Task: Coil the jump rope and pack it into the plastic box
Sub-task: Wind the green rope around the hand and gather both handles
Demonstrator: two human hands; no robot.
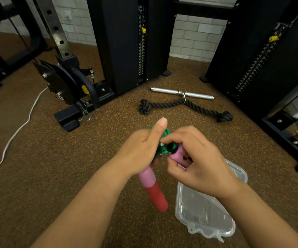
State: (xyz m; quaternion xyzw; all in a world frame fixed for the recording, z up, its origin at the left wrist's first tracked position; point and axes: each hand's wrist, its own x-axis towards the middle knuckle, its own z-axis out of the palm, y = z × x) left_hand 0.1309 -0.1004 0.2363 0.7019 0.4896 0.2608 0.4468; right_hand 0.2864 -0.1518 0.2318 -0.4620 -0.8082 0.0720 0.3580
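Note:
The jump rope has green cord (164, 145) bunched between my hands and two pink-and-red foam handles. My left hand (141, 149) grips the cord bundle and one handle (153, 188), which hangs down below the fist, thumb pointing up. My right hand (196, 158) is closed on the other handle (177, 155), its pink end against the coil. A clear plastic box (198, 212) lies on the floor below my right wrist, partly hidden by the arm.
Brown speckled gym floor. A black tricep rope (184, 106) and a steel bar (182, 93) lie ahead. Black weight-stack towers (126, 42) stand behind and to the right. A pulley base (67, 97) and a white cord (17, 131) are to the left.

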